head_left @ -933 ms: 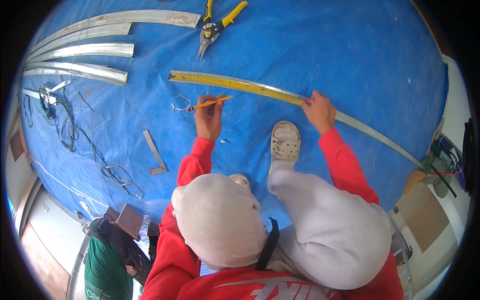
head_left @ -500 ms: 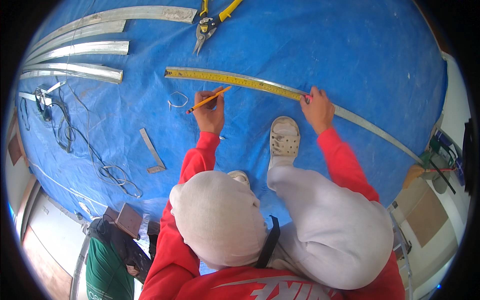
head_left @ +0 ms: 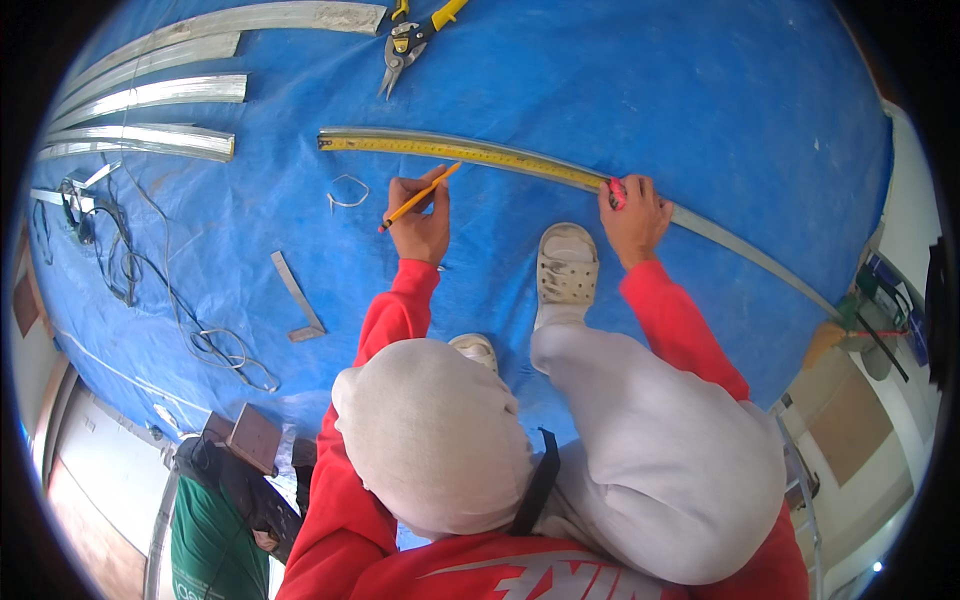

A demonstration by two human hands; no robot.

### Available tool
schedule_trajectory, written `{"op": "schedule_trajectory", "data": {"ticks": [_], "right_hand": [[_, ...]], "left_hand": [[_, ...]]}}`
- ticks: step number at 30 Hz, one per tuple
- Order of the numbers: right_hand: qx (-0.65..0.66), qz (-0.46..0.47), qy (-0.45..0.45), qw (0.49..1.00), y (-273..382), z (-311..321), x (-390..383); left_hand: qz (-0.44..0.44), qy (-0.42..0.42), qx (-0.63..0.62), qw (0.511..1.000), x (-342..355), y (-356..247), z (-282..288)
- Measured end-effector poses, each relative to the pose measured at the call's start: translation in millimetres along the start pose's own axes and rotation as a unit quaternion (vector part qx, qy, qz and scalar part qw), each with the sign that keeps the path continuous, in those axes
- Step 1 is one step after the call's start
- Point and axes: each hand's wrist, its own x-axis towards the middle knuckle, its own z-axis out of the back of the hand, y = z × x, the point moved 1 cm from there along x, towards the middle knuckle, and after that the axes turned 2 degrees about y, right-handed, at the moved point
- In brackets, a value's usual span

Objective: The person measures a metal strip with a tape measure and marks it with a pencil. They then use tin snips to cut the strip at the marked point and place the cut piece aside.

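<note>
Between the fingers of my left hand is an orange pencil, its tip close to the lower edge of a yellow tape measure blade. The blade lies stretched along a long metal strip on the floor, its end at the strip's left end. My right hand is closed around the pink tape measure case, over the strip. Most of the case is hidden by the fingers.
A blue tarp covers the floor. Yellow-handled snips lie beyond the strip. Several metal channels are at far left, above tangled cords. A flat L-shaped metal piece rests left of my legs. My sandalled foot stands near the strip.
The pink case shows more plainly in my right hand. The blade and strip appear slightly farther left and up, along with the surroundings. My left hand keeps the pencil near the blade.
</note>
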Motion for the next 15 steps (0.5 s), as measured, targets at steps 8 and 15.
{"op": "schedule_trajectory", "data": {"ticks": [8, 15], "right_hand": [[0.01, -0.04, 0.07, 0.997, 3.1, 1.8, 8.8], [0.022, -0.069, 0.091, 0.993, -0.2, -0.6, 16.2]], "left_hand": [[-0.009, 0.006, 0.011, 1.0, 1.4, 3.4, 0.5], [-0.01, -0.008, 0.003, 1.0, -0.9, 8.0, 0.3]]}}
